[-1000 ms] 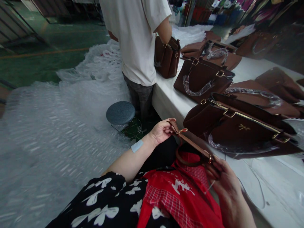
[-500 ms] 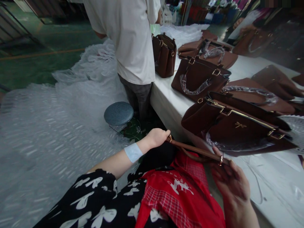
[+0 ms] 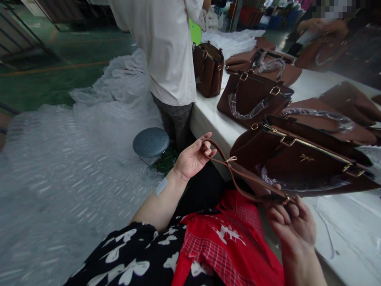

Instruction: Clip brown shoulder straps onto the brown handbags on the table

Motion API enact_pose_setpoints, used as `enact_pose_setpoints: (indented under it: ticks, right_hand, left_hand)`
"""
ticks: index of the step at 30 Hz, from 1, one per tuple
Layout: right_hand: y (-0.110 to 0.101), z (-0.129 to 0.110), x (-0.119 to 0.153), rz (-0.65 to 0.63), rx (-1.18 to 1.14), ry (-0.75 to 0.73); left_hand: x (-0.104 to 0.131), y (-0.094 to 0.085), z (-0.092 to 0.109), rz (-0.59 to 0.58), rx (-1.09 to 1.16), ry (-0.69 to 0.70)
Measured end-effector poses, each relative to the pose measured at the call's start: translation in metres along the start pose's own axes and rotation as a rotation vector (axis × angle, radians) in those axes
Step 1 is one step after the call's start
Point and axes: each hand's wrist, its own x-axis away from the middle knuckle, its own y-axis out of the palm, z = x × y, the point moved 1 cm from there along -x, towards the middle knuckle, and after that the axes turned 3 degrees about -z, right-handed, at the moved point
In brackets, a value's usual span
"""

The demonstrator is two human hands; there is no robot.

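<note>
A brown bag strap (image 3: 251,179) with gold hardware stretches between my two hands above my lap. My left hand (image 3: 192,159) is hooked through a loop at one end of it, with the palm turned up and the fingers curled. Around the other end, near a gold ring, the fingers of my right hand (image 3: 293,222) are closed. A gold clasp hangs from the strap close to my left hand. Just beyond my right hand, a dark brown handbag (image 3: 297,159) with a gold bow stands on the white table (image 3: 205,119).
More brown handbags (image 3: 253,97) with plastic-wrapped handles cover the table. A person in a white shirt (image 3: 169,51) stands ahead beside a round blue-grey stool (image 3: 151,142). Clear plastic wrap (image 3: 74,178) heaps across the floor at left. Another person's hands (image 3: 324,28) are at far right.
My left hand has turned palm up and lifted slightly, and the strap end now loops around its fingers. The strap has gone from taut to slack. My right hand still holds its end.
</note>
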Motion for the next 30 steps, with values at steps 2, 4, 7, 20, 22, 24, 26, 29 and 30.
enact_pose_setpoints:
  ticks: [2, 4, 7, 20, 22, 24, 26, 29, 30]
  right_hand:
    - [0.002, 0.003, 0.000, -0.005, 0.004, 0.030]
    - [0.003, 0.004, 0.000, -0.001, 0.010, 0.050]
    - [0.002, 0.000, 0.002, 0.016, 0.007, 0.050]
    - [-0.009, -0.014, -0.003, 0.060, 0.030, 0.019]
    - [-0.012, -0.015, -0.005, 0.035, 0.071, 0.003]
    - [-0.015, -0.013, -0.008, 0.023, 0.120, 0.000]
    - [-0.017, -0.007, -0.013, 0.026, 0.178, 0.028]
    - [-0.017, 0.010, -0.019, 0.023, 0.290, 0.114]
    - [-0.017, 0.016, -0.021, 0.008, 0.331, 0.142]
  left_hand:
    - [0.001, 0.006, 0.001, -0.048, -0.129, -0.010]
    - [0.002, 0.007, 0.000, -0.112, -0.291, -0.051]
    - [0.002, 0.000, 0.002, -0.233, -0.513, -0.175]
    - [0.005, -0.026, 0.018, -0.709, -1.187, -0.320]
    - [0.008, -0.030, 0.017, -0.729, -1.286, -0.341]
    - [0.010, -0.039, 0.015, -0.737, -1.383, -0.391]
    - [0.011, -0.054, 0.009, -0.742, -1.482, -0.452]
    - [0.020, -0.074, -0.006, -0.733, -1.717, -0.637]
    - [0.024, -0.076, -0.012, -0.708, -1.816, -0.703]
